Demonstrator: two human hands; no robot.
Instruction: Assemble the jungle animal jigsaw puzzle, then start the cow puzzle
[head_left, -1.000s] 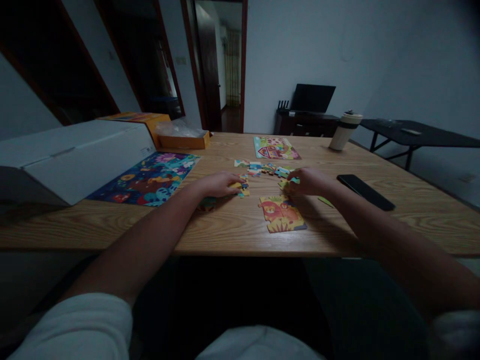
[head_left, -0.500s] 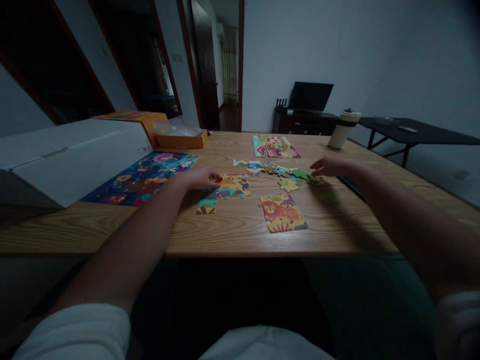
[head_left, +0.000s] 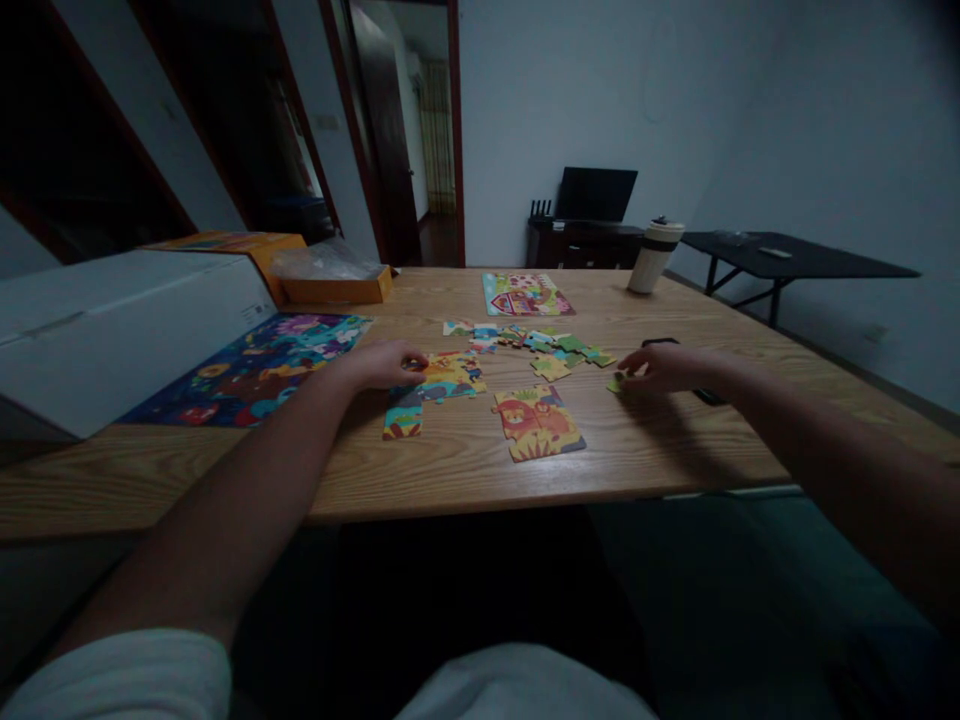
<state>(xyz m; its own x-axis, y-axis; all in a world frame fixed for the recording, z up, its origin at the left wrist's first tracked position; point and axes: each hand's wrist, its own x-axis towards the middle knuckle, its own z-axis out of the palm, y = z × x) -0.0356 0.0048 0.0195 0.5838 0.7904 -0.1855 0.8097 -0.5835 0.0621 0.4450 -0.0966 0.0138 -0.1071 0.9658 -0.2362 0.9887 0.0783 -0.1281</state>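
My left hand [head_left: 381, 363] rests on the wooden table [head_left: 465, 455], fingers curled against the left edge of a joined yellow and blue puzzle section [head_left: 442, 378]. My right hand [head_left: 660, 367] lies further right, fingers pinched on a small green puzzle piece [head_left: 616, 382]. Between the hands sits a joined lion section [head_left: 538, 422]. Several loose pieces [head_left: 551, 347] are scattered just beyond it. A small blue and orange piece [head_left: 403, 421] lies below the left hand.
A finished dark-blue puzzle [head_left: 259, 365] lies at the left beside a large white box [head_left: 112, 325]. An orange box [head_left: 330, 285], another finished puzzle [head_left: 525, 296] and a cup [head_left: 654, 256] stand at the far side. A dark phone [head_left: 705, 395] is partly hidden by my right wrist.
My right hand left the loose pieces in the middle, swung out to the right and came down on the green piece near the phone. My left hand slid left off the yellow section.
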